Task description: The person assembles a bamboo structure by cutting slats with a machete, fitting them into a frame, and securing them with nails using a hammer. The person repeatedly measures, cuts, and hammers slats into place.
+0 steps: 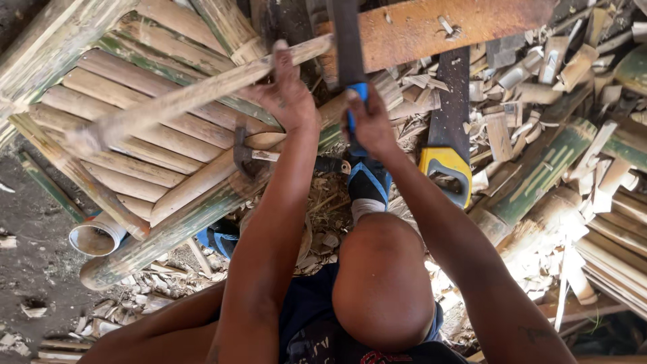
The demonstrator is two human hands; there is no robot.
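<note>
Head view, looking straight down past a bent knee [381, 276].

Left hand [286, 91] closed round a split bamboo slat [182, 101], gripping near its right end, with the slat running down and left across the bamboo frame [135, 135]. Right hand [367, 125] wrapped tight round the blue handle of a dark-bladed tool [349, 47], blade rising toward the far edge and crossing the slat just right of the left hand. Exact kind of tool hard to tell; cutting edge hidden.

To the right, a yellow-handled handsaw [448, 135] lying flat on a heap of bamboo offcuts [539, 74]. A claw hammer [253, 156] resting on the frame, just near of the left hand. Far off, a rusty flat board [438, 27] above the hands.

Judged best for this step: keep the slat pinned hard against the frame to stop it rolling, hold the blade square to the slat, work with short controlled strokes, and keep the left fingers clear of the blade's line, since the gap looks small.
</note>
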